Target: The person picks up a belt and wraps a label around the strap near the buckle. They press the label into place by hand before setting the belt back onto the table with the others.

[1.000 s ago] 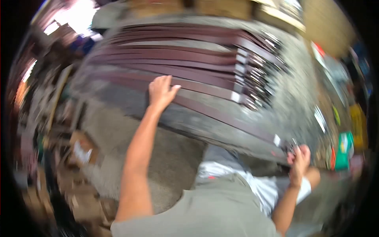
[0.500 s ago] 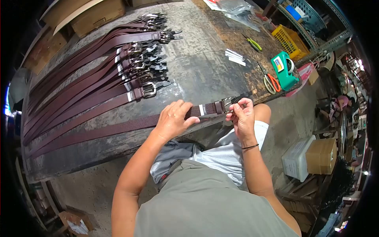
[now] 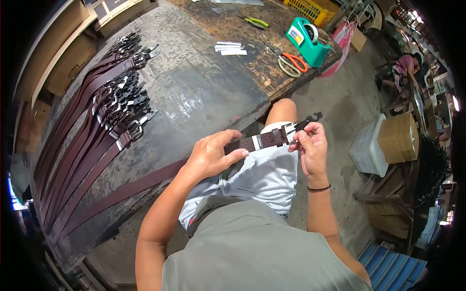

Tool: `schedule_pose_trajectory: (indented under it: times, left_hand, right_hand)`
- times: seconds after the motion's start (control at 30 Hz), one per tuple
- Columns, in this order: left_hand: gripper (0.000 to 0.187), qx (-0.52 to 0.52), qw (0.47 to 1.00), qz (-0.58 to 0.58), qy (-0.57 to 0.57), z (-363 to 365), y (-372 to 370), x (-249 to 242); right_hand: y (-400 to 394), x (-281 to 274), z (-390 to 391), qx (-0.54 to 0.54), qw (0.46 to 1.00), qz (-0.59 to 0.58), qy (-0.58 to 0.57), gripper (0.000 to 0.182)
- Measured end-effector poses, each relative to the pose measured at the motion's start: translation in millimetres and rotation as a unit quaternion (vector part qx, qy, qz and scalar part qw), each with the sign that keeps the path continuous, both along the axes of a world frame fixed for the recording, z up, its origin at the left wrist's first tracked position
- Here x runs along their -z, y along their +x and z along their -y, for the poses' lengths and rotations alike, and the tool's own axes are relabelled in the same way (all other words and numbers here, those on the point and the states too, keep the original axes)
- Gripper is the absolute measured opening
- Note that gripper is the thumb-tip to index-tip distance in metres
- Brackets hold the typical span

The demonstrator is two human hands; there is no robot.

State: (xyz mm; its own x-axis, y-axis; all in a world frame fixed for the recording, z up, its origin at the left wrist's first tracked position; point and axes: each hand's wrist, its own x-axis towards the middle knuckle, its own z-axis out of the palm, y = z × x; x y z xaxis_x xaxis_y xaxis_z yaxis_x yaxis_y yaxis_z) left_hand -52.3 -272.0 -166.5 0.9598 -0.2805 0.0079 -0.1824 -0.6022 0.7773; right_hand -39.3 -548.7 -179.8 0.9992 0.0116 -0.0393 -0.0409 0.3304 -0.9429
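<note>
A dark brown leather belt (image 3: 167,173) runs from the table up through my left hand (image 3: 212,153), whose fingers and thumb lie on its two edges. The buckle (image 3: 290,134) end hangs over my lap, with a black plastic hanger (image 3: 310,119) at its tip and a white paper band (image 3: 257,141) around the strap. My right hand (image 3: 311,148) pinches the buckle's near side. Several similar belts (image 3: 92,126) lie side by side on the table (image 3: 194,82), their buckles bunched together at one end.
White strips (image 3: 230,48), green-handled pliers (image 3: 256,22), orange-handled scissors (image 3: 293,63) and a green tape dispenser (image 3: 308,42) lie across the table. Cardboard boxes (image 3: 68,63) stand at far left. On the floor at right are a plastic bin (image 3: 367,148) and a carton (image 3: 395,138). Another person (image 3: 405,68) sits beyond.
The buckle end of the belt has come off the table edge and now sits over my lap, tilted upward to the right. My view has turned rightward, shifting the table left.
</note>
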Motion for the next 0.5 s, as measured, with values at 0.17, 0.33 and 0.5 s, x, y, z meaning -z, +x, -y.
schedule_pose_trajectory:
  times: [0.17, 0.33, 0.5]
  left_hand:
    - [0.038, 0.032, 0.992, -0.087, -0.081, 32, 18, 18]
    - [0.041, 0.049, 0.984, -0.15, -0.077, 40, 26, 13]
    - [0.038, 0.057, 0.975, -0.179, -0.121, 35, 21, 18]
  right_hand:
    - [-5, 13, 1, 0.012, 1.0, 0.013, -0.003, 0.018]
    - [-8, 18, 1, 0.016, 1.0, 0.022, 0.01, 0.016]
    - [-11, 22, 2, 0.008, 0.999, 0.0, 0.035, 0.016]
